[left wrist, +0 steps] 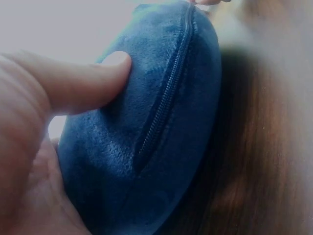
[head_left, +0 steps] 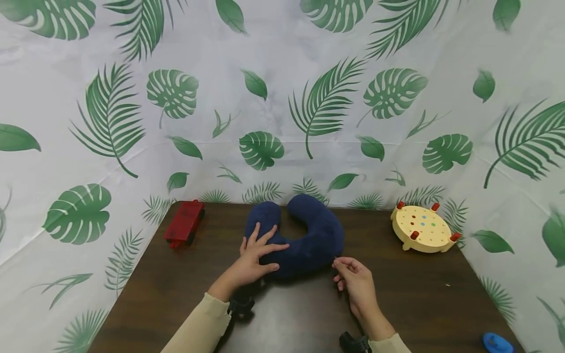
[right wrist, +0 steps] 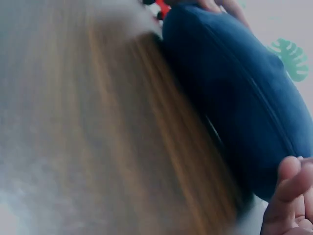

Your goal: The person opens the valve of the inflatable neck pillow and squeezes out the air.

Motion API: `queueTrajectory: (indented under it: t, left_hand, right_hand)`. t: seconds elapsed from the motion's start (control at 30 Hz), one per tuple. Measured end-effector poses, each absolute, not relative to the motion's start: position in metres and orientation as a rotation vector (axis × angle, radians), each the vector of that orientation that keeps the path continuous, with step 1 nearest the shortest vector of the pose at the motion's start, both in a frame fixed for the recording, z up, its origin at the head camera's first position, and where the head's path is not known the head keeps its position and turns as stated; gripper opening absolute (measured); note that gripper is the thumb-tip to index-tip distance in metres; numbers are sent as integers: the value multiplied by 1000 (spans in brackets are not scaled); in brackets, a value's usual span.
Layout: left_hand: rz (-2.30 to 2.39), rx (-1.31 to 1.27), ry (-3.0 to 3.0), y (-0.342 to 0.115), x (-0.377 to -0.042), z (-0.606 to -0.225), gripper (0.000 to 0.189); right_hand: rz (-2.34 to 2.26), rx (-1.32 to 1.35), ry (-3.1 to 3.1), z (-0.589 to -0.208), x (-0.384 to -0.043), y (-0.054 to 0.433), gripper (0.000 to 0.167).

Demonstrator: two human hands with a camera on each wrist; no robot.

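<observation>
A navy-blue plush neck pillow (head_left: 309, 252) lies on the table, its opening facing the back. Spread fingers of my left hand (head_left: 250, 260) rest on the pillow's left arm, and the thumb presses its near side in the left wrist view. Along the outer curved edge runs a zipper (left wrist: 168, 93), its teeth meshed where they show. At the pillow's right end, my right hand (head_left: 356, 284) pinches the zipper pull between thumb and forefinger; the fingertips cover the pull itself. The right wrist view shows these fingers (right wrist: 289, 183) against the zipper line's end.
On the dark wooden table (head_left: 282, 318), a red toy cart (head_left: 185, 221) sits at the back left. A round yellow toy stool (head_left: 421, 228) with red pegs stands back right. Near the front right corner lies a blue object (head_left: 497, 342). A leaf-print cloth (head_left: 265, 113) hangs behind.
</observation>
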State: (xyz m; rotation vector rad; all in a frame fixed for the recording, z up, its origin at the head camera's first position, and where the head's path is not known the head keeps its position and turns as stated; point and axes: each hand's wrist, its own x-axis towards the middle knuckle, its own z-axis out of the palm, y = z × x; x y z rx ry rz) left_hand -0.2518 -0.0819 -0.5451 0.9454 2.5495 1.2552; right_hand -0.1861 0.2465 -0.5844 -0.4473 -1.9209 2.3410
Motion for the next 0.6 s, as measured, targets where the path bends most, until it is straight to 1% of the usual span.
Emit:
queueTrajectory:
  t: [0.17, 0.4, 0.6]
  left_hand:
    - [1292, 930, 2555, -80, -249, -548, 52]
    - [1284, 926, 2562, -81, -242, -549, 53]
    - [1259, 956, 2657, -80, -244, -547, 54]
  right_hand:
    - [2342, -452, -1905, -585, -182, 236, 27]
    - [2342, -461, -1882, -589, -174, 218, 29]
    - [2376, -445, -1810, -587, -173, 197, 28]
